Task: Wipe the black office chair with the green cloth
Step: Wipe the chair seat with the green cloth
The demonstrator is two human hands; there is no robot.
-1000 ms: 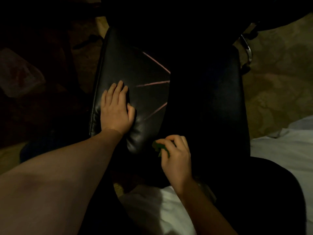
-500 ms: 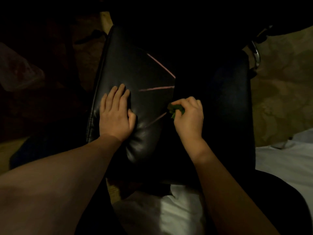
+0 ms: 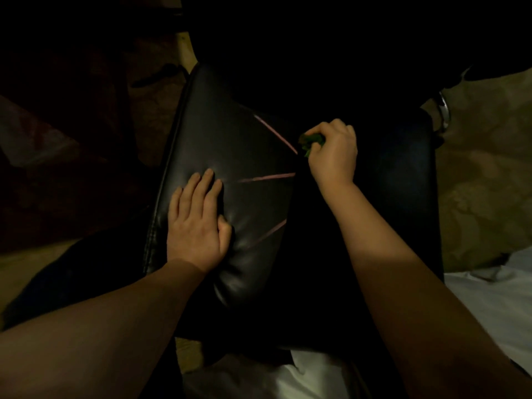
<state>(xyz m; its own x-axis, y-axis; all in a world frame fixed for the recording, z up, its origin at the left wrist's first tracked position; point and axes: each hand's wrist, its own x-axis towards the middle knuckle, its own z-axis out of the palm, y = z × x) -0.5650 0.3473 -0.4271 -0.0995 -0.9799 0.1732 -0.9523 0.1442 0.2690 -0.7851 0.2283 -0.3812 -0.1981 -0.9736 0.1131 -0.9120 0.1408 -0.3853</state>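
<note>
Dim light covers most of the frame, yet we make out the black office chair (image 3: pixel 230 156) filling the centre, its padded cushion crossed by thin pinkish lines. Our left hand (image 3: pixel 195 226) lies flat on the cushion's lower left part, fingers straight and together. Our right hand (image 3: pixel 334 151), right of centre, curls round the bunched green cloth (image 3: pixel 309 141), holding it against the chair surface.

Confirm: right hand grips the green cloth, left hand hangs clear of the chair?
No. Head view: the left hand lies flat on the chair, not clear of it. The right hand does grip the green cloth.
</note>
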